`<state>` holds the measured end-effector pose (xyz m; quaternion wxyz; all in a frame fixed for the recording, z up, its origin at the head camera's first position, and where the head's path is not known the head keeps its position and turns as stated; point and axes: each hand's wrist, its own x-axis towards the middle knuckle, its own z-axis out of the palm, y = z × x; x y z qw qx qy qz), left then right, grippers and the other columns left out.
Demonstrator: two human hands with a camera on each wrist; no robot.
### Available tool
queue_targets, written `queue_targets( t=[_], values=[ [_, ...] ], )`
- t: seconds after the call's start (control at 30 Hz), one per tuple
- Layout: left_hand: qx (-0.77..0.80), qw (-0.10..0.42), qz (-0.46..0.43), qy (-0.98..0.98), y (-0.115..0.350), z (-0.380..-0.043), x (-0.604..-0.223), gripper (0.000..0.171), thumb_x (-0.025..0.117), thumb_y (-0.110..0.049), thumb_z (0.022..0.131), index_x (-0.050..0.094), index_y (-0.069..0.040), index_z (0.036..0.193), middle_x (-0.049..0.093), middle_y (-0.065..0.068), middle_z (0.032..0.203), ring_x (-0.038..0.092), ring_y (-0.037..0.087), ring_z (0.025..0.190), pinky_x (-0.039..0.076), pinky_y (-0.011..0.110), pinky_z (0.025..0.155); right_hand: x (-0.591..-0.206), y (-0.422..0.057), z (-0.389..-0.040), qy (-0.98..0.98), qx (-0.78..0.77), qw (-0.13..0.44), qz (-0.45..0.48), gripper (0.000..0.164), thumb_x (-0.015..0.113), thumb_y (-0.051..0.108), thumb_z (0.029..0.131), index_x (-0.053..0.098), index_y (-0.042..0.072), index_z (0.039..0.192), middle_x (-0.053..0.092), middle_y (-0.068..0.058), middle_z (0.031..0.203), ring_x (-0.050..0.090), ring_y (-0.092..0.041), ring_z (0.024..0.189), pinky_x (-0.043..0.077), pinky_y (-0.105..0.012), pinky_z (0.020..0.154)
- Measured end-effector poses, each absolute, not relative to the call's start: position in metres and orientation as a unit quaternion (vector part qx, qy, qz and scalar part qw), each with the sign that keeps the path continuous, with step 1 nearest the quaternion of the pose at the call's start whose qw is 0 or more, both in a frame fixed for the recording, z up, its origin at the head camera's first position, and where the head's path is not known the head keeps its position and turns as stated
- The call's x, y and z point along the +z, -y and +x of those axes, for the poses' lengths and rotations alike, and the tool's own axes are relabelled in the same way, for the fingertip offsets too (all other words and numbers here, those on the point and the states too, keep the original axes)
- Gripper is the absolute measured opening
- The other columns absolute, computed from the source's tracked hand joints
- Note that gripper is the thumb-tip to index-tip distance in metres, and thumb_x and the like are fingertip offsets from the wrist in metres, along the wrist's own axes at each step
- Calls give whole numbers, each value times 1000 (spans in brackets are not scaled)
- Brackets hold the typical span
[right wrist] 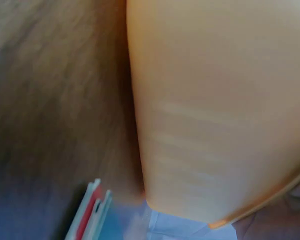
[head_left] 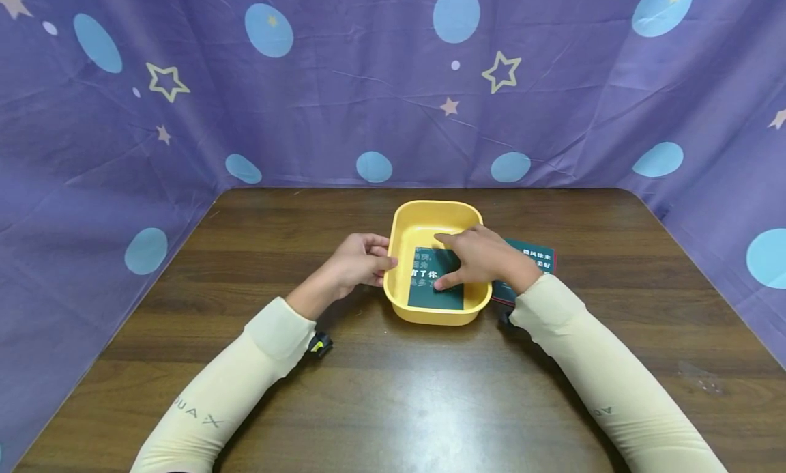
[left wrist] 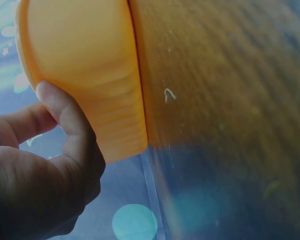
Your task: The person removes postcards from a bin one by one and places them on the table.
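Note:
A yellow plastic bin (head_left: 436, 317) stands on the table, with a dark green booklet (head_left: 432, 299) printed in white characters lying flat inside it. My left hand (head_left: 359, 265) pinches the bin's left rim, thumb tip on the edge and fingers along the outside. In the left wrist view, that thumb tip meets the rim of the orange-looking bin wall (left wrist: 85, 45). My right hand (head_left: 482, 254) reaches over the right rim with thumb and fingers spread above the booklet, the thumb tip overlapping it. The bin wall (right wrist: 215, 100) hides most of this hand in the right wrist view.
More dark green booklets (head_left: 540, 254) with red edges lie on the table just right of the bin, partly under my right forearm. Their edges (right wrist: 87, 215) show in the right wrist view. A purple patterned curtain (head_left: 319, 118) surrounds the wooden table (head_left: 393, 384).

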<state>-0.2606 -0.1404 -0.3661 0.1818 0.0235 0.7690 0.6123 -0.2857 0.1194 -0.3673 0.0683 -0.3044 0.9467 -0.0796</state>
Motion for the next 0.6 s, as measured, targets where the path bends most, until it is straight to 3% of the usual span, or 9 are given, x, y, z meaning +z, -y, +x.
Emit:
queue_targets(
  t=[0.2,0.6],
  values=[
    [611,181,21,-771,140,-259,-364,46,70,2,94,54,6,137,61,12,105,61,18,73,62,27,63,-366,-116,-284,-949,-28,86,-301,113,75,78,71,43,9,155,63,-10,140,58,-29,127,29,-52,118],
    [612,181,21,-770,139,-259,-363,46,69,3,94,53,6,137,61,10,102,60,16,70,62,26,62,-364,-111,-284,-951,9,90,-296,110,78,77,70,47,12,154,57,-13,143,55,-32,128,35,-52,111]
  ],
)
